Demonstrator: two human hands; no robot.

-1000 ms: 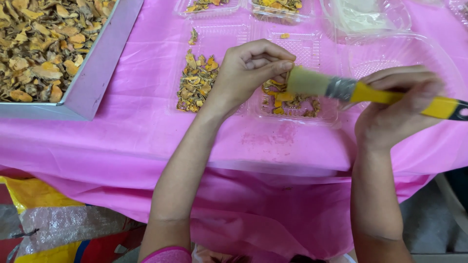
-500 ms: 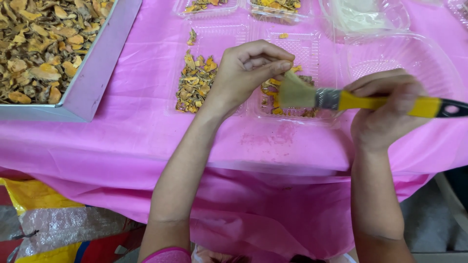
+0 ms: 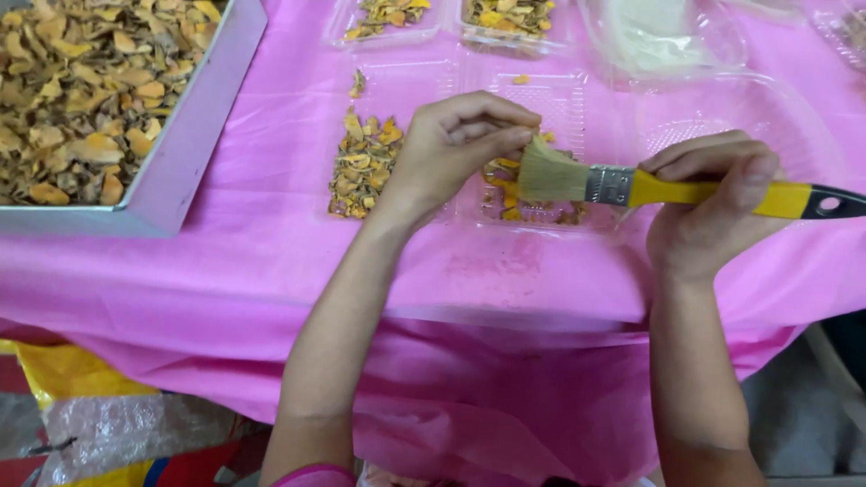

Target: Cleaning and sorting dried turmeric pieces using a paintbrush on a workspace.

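Observation:
My right hand (image 3: 708, 203) grips the yellow handle of a flat paintbrush (image 3: 631, 185), held level over the table. Its pale bristles touch the fingertips of my left hand (image 3: 451, 149), whose fingers are pinched together; what they pinch is too small to see. Both hands hover above a clear plastic clamshell tray (image 3: 541, 108) lying open on the pink table cover (image 3: 225, 271). Dried yellow-orange slices (image 3: 361, 162) fill the tray's left half, and a few lie in the right half under the brush.
A grey metal tray (image 3: 180, 153) heaped with dried yellow-brown slices sits at the far left. More clear plastic trays with slices (image 3: 388, 18) and empty ones (image 3: 667, 41) line the back. Yellow and clear bags (image 3: 90, 415) lie under the table edge.
The brush has moved left toward my left hand, so its bristles now meet the pinched fingertips. My left hand stayed in place.

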